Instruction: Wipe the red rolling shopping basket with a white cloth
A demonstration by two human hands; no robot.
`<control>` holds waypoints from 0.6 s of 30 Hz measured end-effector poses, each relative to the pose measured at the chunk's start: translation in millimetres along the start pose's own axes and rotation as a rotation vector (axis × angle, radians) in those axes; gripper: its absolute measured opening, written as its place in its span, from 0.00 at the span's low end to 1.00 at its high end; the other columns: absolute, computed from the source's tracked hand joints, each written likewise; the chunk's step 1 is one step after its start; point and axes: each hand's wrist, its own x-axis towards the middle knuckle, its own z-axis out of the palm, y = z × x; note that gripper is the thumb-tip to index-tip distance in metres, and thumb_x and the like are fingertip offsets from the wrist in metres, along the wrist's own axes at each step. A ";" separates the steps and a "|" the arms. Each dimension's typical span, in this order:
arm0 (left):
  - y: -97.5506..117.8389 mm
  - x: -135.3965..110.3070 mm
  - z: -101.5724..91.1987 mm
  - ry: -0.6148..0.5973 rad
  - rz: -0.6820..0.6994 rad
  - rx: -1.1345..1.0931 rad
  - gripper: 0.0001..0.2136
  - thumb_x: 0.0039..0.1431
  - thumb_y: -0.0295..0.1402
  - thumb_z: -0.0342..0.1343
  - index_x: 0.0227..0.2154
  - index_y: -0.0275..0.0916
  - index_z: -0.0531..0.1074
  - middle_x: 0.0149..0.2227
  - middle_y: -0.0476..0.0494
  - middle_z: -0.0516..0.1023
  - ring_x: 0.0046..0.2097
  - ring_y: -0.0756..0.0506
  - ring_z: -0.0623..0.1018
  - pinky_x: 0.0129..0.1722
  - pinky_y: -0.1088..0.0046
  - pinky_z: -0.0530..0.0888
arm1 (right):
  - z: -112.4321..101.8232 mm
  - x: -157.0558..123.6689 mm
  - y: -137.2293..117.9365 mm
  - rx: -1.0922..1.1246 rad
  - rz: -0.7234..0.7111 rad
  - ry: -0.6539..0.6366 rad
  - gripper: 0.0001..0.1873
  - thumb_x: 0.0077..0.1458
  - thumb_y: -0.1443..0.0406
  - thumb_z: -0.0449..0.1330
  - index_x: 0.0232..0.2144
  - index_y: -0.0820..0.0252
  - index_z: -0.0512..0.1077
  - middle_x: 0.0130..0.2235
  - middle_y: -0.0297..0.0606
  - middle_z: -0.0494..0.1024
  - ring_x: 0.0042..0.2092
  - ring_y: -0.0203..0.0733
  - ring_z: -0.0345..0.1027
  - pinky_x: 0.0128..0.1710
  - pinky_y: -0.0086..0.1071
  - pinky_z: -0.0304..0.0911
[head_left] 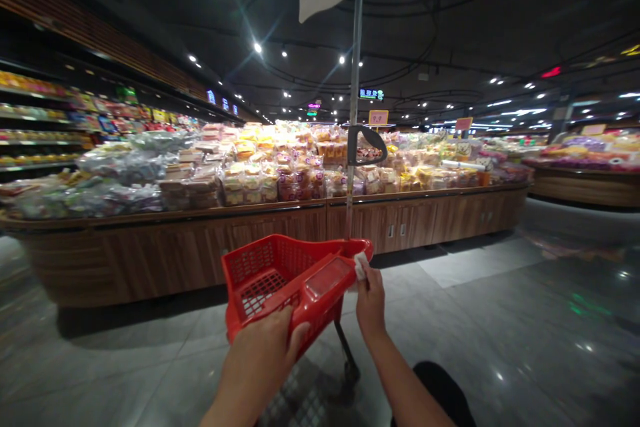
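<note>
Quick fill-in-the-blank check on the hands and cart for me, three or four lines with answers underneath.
1. The left hand holds a shopping cart coloured ____.
2. The right hand pinches a wad coloured ____.
3. The yellow-edged sign beside the pole reads ____.

Missing words: red; white; 9.9

left hand (265, 350): bare, broad across the back; thumb short-looking, rounded tip; nail detail too soft to read
left forearm (227, 407): bare up to the bottom frame edge, rest cropped
right hand (371, 303): bare, looks narrower from this angle, slim wrist
right forearm (403, 370): bare, smooth taper, wider toward bottom edge
lower right: black rounded patch (445, 390), matte, likely clothing; which part, can't tell
</note>
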 end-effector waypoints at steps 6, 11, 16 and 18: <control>-4.9 -2.2 4.3 0.030 0.014 0.013 0.19 0.61 0.43 0.38 0.43 0.39 0.70 0.40 0.39 0.79 0.40 0.39 0.78 0.37 0.63 0.72 | 3.3 -14.9 -14.4 0.001 -0.145 -0.168 0.27 0.56 0.74 0.46 0.55 0.50 0.65 0.38 0.38 0.63 0.41 0.39 0.63 0.44 0.34 0.64; -12.4 -3.8 3.2 0.025 0.040 -0.014 0.20 0.61 0.45 0.38 0.43 0.40 0.70 0.42 0.40 0.78 0.42 0.40 0.78 0.40 0.63 0.71 | -6.4 20.9 4.8 -0.091 -0.061 -0.140 0.27 0.52 0.76 0.47 0.50 0.51 0.70 0.37 0.38 0.63 0.40 0.39 0.64 0.43 0.35 0.65; -18.6 -2.4 0.2 0.011 -0.020 0.006 0.24 0.56 0.52 0.44 0.47 0.41 0.69 0.41 0.40 0.79 0.42 0.38 0.77 0.40 0.63 0.71 | -8.4 33.6 -0.6 -0.215 -0.048 -0.298 0.28 0.48 0.78 0.46 0.46 0.56 0.73 0.39 0.39 0.65 0.41 0.39 0.65 0.45 0.33 0.63; -22.9 -1.7 0.2 0.008 -0.039 0.012 0.23 0.56 0.51 0.44 0.46 0.42 0.70 0.40 0.41 0.79 0.42 0.38 0.77 0.39 0.63 0.70 | -12.4 39.2 -9.7 -0.289 -0.054 -0.388 0.27 0.49 0.78 0.46 0.46 0.56 0.74 0.39 0.39 0.66 0.42 0.39 0.65 0.46 0.31 0.62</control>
